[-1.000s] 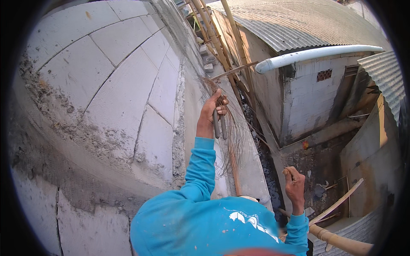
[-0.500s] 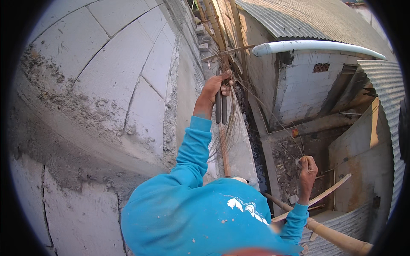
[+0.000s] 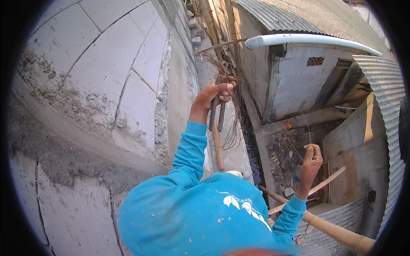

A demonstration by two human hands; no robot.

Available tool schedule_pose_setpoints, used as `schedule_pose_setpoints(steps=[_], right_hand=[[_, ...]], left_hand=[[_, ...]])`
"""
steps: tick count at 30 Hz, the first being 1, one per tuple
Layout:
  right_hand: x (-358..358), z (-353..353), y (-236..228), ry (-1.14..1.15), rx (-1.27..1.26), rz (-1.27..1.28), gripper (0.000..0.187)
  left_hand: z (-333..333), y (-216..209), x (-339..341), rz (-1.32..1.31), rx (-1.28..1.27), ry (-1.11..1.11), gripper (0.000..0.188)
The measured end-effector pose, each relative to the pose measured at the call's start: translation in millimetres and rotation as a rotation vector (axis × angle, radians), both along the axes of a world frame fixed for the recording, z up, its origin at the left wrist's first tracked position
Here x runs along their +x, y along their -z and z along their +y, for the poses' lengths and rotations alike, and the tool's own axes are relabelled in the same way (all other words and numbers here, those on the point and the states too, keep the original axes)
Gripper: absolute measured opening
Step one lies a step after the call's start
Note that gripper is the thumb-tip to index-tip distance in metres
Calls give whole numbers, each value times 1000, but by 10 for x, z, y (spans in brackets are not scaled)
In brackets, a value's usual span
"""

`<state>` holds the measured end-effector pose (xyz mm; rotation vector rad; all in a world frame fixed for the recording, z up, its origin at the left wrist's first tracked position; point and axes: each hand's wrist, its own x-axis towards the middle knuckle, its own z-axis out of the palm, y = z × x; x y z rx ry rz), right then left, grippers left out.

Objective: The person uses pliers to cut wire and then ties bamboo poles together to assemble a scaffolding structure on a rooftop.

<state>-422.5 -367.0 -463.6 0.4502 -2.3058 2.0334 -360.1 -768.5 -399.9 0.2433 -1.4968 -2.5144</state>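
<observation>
My left hand (image 3: 209, 97) is closed around dark-handled pliers (image 3: 221, 116) and a bundle of thin wire (image 3: 219, 70). Two long handles hang below the fist; the jaws are hidden by fingers and wire. Loose strands spread above the hand and droop beside it. Out to the right, my right hand (image 3: 313, 157) is pinched shut on a thin strand of wire (image 3: 310, 135), which rises from the fingertips. Part of the strand's path is too fine to follow.
A pale block wall (image 3: 98, 47) with rough mortar rises on the left. Below my left hand lies a wooden strip (image 3: 218, 149) on a concrete ledge. Bamboo poles (image 3: 337, 232) cross at lower right, above a lower yard with rubble. A pale pipe (image 3: 311, 39) and corrugated roofing (image 3: 294, 17) are beyond.
The wire bundle now fans out more above my left fist, and the plier handles tilt and sit slightly apart. My right hand has risen a little, still pinching its strand. The view has shifted slightly.
</observation>
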Motion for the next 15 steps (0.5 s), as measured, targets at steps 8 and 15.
schedule_pose_setpoints(steps=[8,15], right_hand=[[33,-135,121,-77,56,133,22],[549,-143,105,-280,195,141,16]], left_hand=[[50,137,13,177,251,-22,62],[-195,257,36,198,369,-333,71]])
